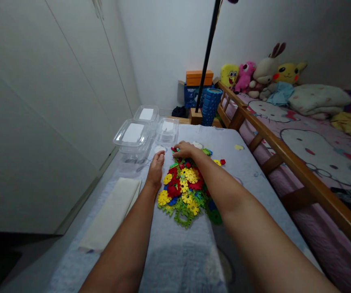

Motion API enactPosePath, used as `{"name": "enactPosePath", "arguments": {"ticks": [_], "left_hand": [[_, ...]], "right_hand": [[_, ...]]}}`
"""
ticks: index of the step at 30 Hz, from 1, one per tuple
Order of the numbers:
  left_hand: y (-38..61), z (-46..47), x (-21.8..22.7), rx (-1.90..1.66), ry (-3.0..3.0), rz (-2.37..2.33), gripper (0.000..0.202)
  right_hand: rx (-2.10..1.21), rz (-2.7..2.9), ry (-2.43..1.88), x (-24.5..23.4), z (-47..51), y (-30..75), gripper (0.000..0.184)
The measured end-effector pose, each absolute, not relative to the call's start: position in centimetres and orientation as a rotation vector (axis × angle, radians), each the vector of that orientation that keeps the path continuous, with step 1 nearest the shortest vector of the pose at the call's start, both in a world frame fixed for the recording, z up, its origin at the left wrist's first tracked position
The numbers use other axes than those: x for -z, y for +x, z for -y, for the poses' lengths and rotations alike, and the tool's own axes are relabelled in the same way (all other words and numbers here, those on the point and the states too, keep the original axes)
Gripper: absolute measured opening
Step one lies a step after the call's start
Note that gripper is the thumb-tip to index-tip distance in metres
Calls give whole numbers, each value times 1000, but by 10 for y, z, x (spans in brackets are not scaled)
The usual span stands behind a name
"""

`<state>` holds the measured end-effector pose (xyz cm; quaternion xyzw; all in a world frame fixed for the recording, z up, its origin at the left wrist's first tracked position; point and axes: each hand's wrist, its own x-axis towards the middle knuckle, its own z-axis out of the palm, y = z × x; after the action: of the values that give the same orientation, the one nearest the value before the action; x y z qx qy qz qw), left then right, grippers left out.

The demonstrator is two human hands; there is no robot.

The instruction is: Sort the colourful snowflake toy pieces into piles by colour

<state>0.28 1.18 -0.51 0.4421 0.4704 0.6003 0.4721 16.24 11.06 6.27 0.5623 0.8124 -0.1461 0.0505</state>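
tablecloth (178, 252), pale blue-grey with printed shapes, spreads nearest the body, below both arms. on it a folded cream cloth (112, 215) lies to the left of the left hand (155, 170) and nearer the body. between the arms sits a heap of plastic gear-shaped pieces (184, 186) in yellow, red, green and blue, reaching from just right of the left hand to beside the right arm, its far end under the right hand (184, 149).

the left hand is beside the heap's left edge, fingers stretched forward and close together, with nothing seen in its grasp. the right hand arches over the far end, fingers bent down by some small red and green bits; whether it pinches one, the viewer cannot tell. a small red piece (223, 162) lies out to the right of that hand, at the heap's edge.

beyond the left hand and a little left stand three clear plastic boxes (134, 150), each showing a white sheet on top. farther off, past the right hand, a black pole (208, 53) rises from a wooden block (195, 116), near a blue roller (211, 106) and an orange box (199, 77). right of both hands runs a wooden bed rail (273, 142), with plush toys (245, 76) at the bed's far end.
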Motion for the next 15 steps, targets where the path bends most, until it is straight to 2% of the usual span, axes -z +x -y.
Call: {"name": "enactPosePath", "arguments": {"ticks": [7, 11, 15], "left_hand": [[2, -14, 4, -1455, 1128, -1192, 52], [4, -12, 0, -1446, 1068, -1176, 53], [4, -11, -4, -1450, 993, -1134, 53]], "right_hand": [[731, -2507, 1448, -93, -90, 174, 34], [518, -2685, 1532, -105, -49, 179, 46], [346, -3020, 1397, -97, 23, 178, 51]]}}
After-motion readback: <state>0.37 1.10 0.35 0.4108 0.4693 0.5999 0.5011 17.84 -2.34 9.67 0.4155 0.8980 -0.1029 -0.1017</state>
